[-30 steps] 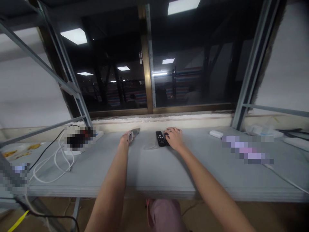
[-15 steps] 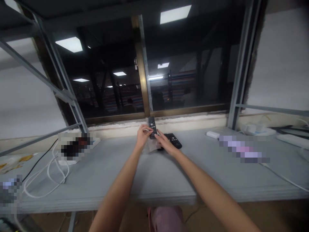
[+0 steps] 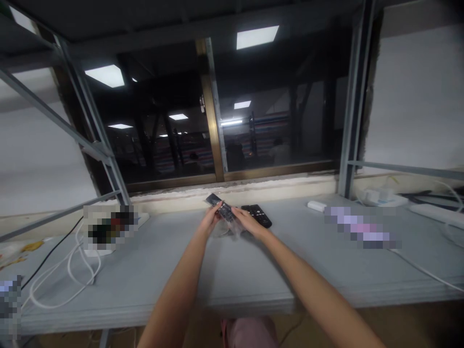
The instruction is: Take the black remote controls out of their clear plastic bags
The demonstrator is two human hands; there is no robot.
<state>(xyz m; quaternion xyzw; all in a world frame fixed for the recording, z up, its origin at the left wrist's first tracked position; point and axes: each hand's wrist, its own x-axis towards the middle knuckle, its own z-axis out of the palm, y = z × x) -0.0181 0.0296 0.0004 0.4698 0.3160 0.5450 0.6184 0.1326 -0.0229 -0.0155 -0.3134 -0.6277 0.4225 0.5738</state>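
Note:
Between my two hands is a black remote control, tilted with its far end to the left. A clear plastic bag wraps its near end and hangs below it. My left hand grips the remote from the left, thumb on top. My right hand is closed on its lower right end, where the plastic is bunched. Just behind my right hand, more black remotes lie side by side on the grey table; my hand partly hides them.
A white power strip and looped white cable lie on the left. To the right are a small white block, a blurred-out purple item and a white cable. Metal posts frame the window behind.
The remote has turned from nearly upright to slanting left, with the plastic now around its near end. Both hands have shifted slightly, and the view has tilted up a little.

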